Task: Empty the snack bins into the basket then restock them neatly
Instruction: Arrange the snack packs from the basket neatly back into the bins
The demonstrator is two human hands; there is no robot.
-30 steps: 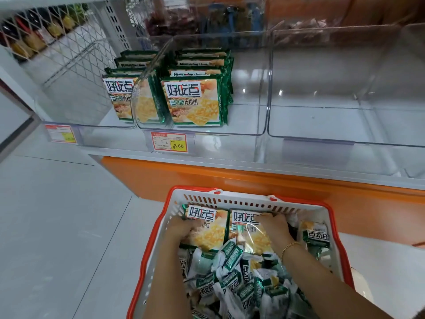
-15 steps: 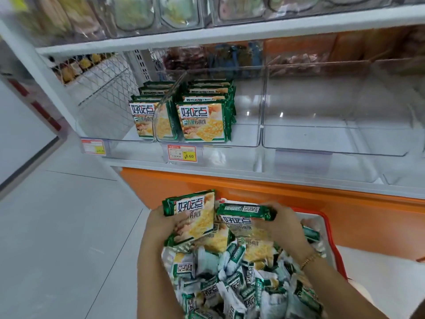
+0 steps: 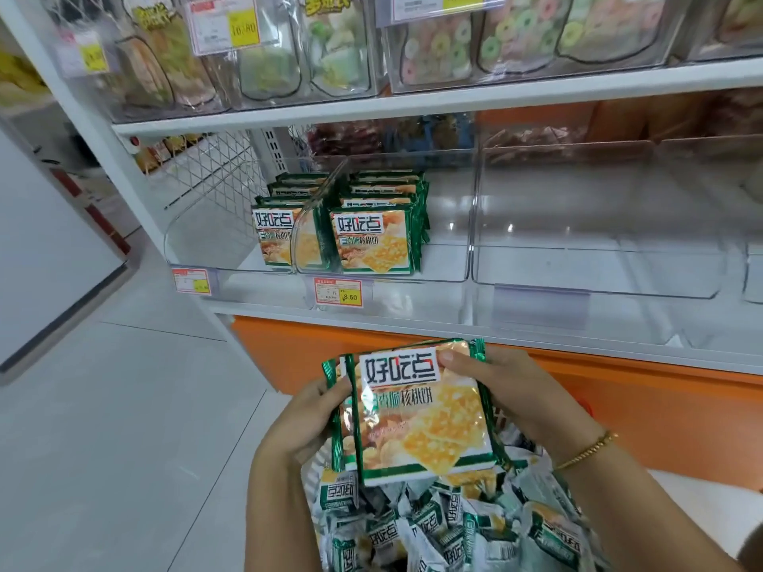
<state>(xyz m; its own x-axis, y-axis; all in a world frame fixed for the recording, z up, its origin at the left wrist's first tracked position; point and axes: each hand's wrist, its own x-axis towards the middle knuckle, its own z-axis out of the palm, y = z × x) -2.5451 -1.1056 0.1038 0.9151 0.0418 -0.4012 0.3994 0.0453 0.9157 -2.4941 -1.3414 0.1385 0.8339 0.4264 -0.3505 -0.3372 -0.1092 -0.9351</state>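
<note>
While both hands hold a small stack of cracker packs [image 3: 417, 410] upright just above the basket [image 3: 317, 463], the left hand [image 3: 305, 423] has its fingers curled round the stack's left edge. The right hand [image 3: 532, 398] grips the top right corner, thumb on the front. Loose small packets [image 3: 454, 526] are heaped in the basket below. On the far shelf, matching packs stand in rows in the left bin [image 3: 198, 233] and the middle bin [image 3: 450, 249], above a price tag [image 3: 338, 291]. A bracelet [image 3: 586, 450] circles the right wrist.
</note>
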